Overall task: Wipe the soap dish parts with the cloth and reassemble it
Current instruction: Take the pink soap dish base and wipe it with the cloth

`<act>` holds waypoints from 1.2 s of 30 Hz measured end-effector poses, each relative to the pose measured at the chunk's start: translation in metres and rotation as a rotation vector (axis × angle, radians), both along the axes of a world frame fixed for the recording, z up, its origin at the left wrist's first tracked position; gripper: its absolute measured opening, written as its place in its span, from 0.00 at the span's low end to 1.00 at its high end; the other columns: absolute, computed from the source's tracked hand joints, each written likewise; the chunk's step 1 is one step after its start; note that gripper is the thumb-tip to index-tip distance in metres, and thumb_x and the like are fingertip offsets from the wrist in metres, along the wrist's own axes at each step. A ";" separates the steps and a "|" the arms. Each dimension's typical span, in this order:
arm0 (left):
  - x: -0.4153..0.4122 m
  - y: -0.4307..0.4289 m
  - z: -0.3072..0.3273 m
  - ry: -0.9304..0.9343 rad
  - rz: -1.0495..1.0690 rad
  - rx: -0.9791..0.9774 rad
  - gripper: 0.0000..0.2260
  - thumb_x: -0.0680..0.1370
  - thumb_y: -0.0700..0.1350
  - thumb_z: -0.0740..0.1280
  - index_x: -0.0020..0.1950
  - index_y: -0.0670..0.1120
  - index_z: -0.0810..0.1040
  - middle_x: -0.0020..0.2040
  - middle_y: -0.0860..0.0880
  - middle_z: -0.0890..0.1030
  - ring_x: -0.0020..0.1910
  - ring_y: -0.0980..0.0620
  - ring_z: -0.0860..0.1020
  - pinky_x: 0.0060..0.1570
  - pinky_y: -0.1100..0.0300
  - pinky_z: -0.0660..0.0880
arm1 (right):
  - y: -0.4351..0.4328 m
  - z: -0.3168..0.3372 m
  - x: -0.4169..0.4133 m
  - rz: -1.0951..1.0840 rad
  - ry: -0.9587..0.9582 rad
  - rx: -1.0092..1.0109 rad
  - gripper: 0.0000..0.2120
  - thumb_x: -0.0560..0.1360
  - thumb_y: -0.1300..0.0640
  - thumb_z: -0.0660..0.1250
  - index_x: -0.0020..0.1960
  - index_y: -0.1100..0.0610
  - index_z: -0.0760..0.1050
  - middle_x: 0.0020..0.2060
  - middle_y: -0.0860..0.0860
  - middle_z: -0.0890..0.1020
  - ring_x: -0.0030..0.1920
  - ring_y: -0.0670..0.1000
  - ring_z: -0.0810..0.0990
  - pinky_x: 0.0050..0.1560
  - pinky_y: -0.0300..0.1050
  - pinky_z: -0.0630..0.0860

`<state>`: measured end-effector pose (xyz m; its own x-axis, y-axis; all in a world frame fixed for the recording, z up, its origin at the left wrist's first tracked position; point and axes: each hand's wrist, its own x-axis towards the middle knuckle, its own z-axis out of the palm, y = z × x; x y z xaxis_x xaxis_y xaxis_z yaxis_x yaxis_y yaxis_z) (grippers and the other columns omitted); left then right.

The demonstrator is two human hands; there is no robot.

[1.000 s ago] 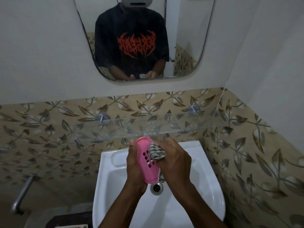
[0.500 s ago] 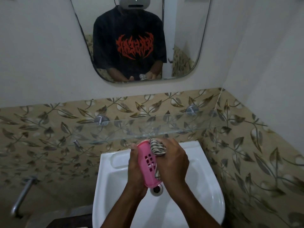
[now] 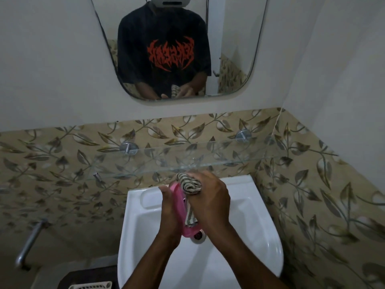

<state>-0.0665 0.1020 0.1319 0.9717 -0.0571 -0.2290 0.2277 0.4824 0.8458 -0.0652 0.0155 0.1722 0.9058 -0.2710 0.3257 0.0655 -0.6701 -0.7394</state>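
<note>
Over the white sink (image 3: 264,243), my left hand (image 3: 169,213) grips a pink soap dish part (image 3: 180,207), held almost edge-on so its slotted face is hidden. My right hand (image 3: 210,203) holds a bunched striped cloth (image 3: 190,184) and presses it against the pink part's inner side. A strip of the cloth hangs down between my palms to the part's lower end. Both hands are close together above the drain (image 3: 199,236).
A glass shelf (image 3: 208,157) on metal pegs juts out just above my hands. A mirror (image 3: 235,49) hangs on the wall. A cream slotted plastic piece (image 3: 90,285) lies at the bottom edge, left of the sink. A metal pipe (image 3: 31,240) runs at the lower left.
The pink part has turned from showing its slotted face to nearly edge-on. The cloth has slid up to the part's top end, and both hands have shifted slightly.
</note>
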 end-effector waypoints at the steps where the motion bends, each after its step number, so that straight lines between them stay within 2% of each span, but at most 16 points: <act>1: 0.000 0.002 -0.003 0.008 -0.012 0.013 0.41 0.62 0.77 0.58 0.59 0.47 0.78 0.47 0.45 0.87 0.46 0.46 0.85 0.39 0.54 0.82 | -0.006 -0.004 0.004 -0.044 0.051 0.002 0.06 0.73 0.52 0.72 0.49 0.50 0.82 0.41 0.45 0.81 0.40 0.45 0.79 0.39 0.39 0.74; 3: -0.001 0.004 -0.003 0.019 -0.009 0.043 0.34 0.68 0.71 0.53 0.57 0.47 0.78 0.43 0.46 0.87 0.41 0.47 0.85 0.36 0.53 0.81 | -0.017 -0.013 0.010 -0.144 0.147 0.080 0.06 0.72 0.49 0.71 0.42 0.51 0.79 0.37 0.46 0.80 0.38 0.48 0.79 0.36 0.41 0.73; 5: 0.001 0.006 -0.004 0.005 -0.022 0.087 0.31 0.70 0.67 0.52 0.57 0.47 0.78 0.41 0.47 0.87 0.39 0.48 0.85 0.36 0.53 0.80 | -0.020 -0.021 0.013 -0.169 0.152 0.126 0.07 0.72 0.50 0.71 0.40 0.52 0.79 0.36 0.48 0.81 0.38 0.50 0.80 0.36 0.45 0.77; 7: 0.001 0.005 -0.002 0.007 -0.018 0.109 0.29 0.70 0.67 0.52 0.54 0.48 0.79 0.39 0.47 0.87 0.39 0.49 0.85 0.37 0.53 0.80 | -0.016 -0.022 0.009 -0.186 0.086 0.145 0.03 0.72 0.54 0.72 0.43 0.52 0.81 0.37 0.48 0.81 0.38 0.49 0.80 0.37 0.44 0.78; 10: 0.000 0.003 -0.002 0.031 -0.018 0.065 0.28 0.74 0.66 0.50 0.55 0.47 0.79 0.41 0.47 0.87 0.40 0.49 0.85 0.38 0.53 0.80 | -0.005 -0.018 -0.001 -0.214 -0.060 0.187 0.10 0.69 0.58 0.76 0.50 0.55 0.81 0.42 0.48 0.82 0.41 0.47 0.80 0.39 0.39 0.77; 12: 0.000 0.004 -0.004 0.068 -0.035 0.031 0.28 0.78 0.64 0.48 0.55 0.47 0.79 0.44 0.45 0.87 0.42 0.48 0.85 0.40 0.53 0.80 | -0.001 -0.018 -0.008 -0.174 -0.108 0.144 0.15 0.68 0.58 0.76 0.54 0.55 0.82 0.45 0.48 0.82 0.41 0.46 0.80 0.40 0.36 0.76; 15: 0.000 0.006 -0.006 0.060 -0.021 0.055 0.28 0.77 0.64 0.51 0.54 0.46 0.81 0.49 0.42 0.86 0.45 0.46 0.85 0.42 0.53 0.80 | -0.002 -0.016 -0.014 -0.019 -0.172 0.024 0.15 0.69 0.54 0.74 0.56 0.53 0.81 0.47 0.48 0.83 0.41 0.45 0.81 0.41 0.30 0.74; 19: -0.003 0.005 -0.008 0.002 0.000 0.091 0.22 0.84 0.54 0.48 0.48 0.44 0.79 0.37 0.49 0.87 0.37 0.55 0.85 0.35 0.63 0.80 | 0.006 -0.011 -0.020 0.136 -0.266 -0.157 0.17 0.66 0.56 0.79 0.54 0.53 0.82 0.47 0.47 0.85 0.43 0.45 0.83 0.46 0.32 0.74; 22: -0.003 0.008 -0.010 0.037 0.009 0.094 0.29 0.76 0.65 0.51 0.56 0.45 0.79 0.44 0.45 0.87 0.43 0.47 0.85 0.39 0.55 0.81 | -0.008 -0.011 -0.010 0.052 -0.091 -0.098 0.11 0.70 0.54 0.75 0.52 0.50 0.81 0.46 0.46 0.83 0.42 0.46 0.81 0.43 0.36 0.75; 24: -0.004 0.012 -0.015 0.067 0.032 0.094 0.33 0.72 0.70 0.54 0.58 0.45 0.79 0.43 0.44 0.87 0.41 0.46 0.85 0.37 0.53 0.81 | -0.022 -0.018 0.001 -0.016 0.074 -0.090 0.05 0.72 0.52 0.72 0.47 0.50 0.81 0.41 0.46 0.82 0.39 0.47 0.79 0.39 0.40 0.75; 26: -0.004 0.015 -0.014 0.068 0.018 0.078 0.36 0.70 0.71 0.56 0.59 0.43 0.79 0.41 0.44 0.86 0.38 0.47 0.85 0.36 0.53 0.80 | -0.031 -0.027 0.006 -0.012 0.201 0.051 0.07 0.72 0.48 0.71 0.41 0.51 0.79 0.37 0.46 0.82 0.38 0.48 0.80 0.39 0.45 0.78; 28: -0.004 0.017 -0.011 0.082 -0.047 -0.012 0.41 0.61 0.75 0.62 0.57 0.42 0.82 0.43 0.41 0.86 0.39 0.44 0.85 0.39 0.50 0.81 | -0.039 -0.035 0.006 -0.048 0.287 0.362 0.10 0.72 0.46 0.71 0.38 0.51 0.79 0.35 0.46 0.83 0.38 0.49 0.82 0.41 0.47 0.81; 30: -0.003 0.019 -0.010 0.105 -0.093 -0.150 0.47 0.49 0.77 0.70 0.53 0.41 0.85 0.48 0.37 0.85 0.44 0.39 0.84 0.45 0.43 0.82 | -0.049 -0.041 0.002 -0.121 0.338 0.688 0.09 0.71 0.46 0.73 0.40 0.52 0.80 0.36 0.50 0.85 0.40 0.52 0.85 0.43 0.52 0.83; 31: -0.002 0.021 -0.012 0.110 -0.097 -0.203 0.49 0.47 0.76 0.72 0.53 0.41 0.85 0.50 0.35 0.84 0.46 0.36 0.84 0.48 0.40 0.80 | -0.053 -0.044 -0.001 -0.137 0.372 0.805 0.10 0.71 0.47 0.74 0.43 0.53 0.81 0.37 0.52 0.86 0.41 0.54 0.85 0.44 0.55 0.83; 34: -0.001 0.024 -0.016 0.115 -0.113 -0.300 0.48 0.49 0.72 0.77 0.57 0.38 0.82 0.53 0.34 0.82 0.49 0.34 0.82 0.53 0.37 0.78 | -0.058 -0.047 -0.016 -0.036 0.529 0.930 0.15 0.71 0.46 0.74 0.49 0.57 0.83 0.40 0.56 0.87 0.43 0.58 0.86 0.46 0.55 0.83; 36: 0.000 0.023 -0.015 0.102 -0.116 -0.321 0.40 0.53 0.63 0.81 0.56 0.39 0.83 0.52 0.34 0.82 0.48 0.35 0.82 0.48 0.40 0.80 | -0.055 -0.044 -0.030 0.086 0.619 1.003 0.17 0.71 0.46 0.72 0.50 0.60 0.82 0.42 0.60 0.86 0.42 0.59 0.86 0.46 0.54 0.83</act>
<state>-0.0669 0.1246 0.1169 0.9276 -0.2505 -0.2771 0.3720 0.6862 0.6251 -0.0951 -0.0396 0.1279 0.8624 -0.0859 -0.4988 -0.4724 0.2173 -0.8542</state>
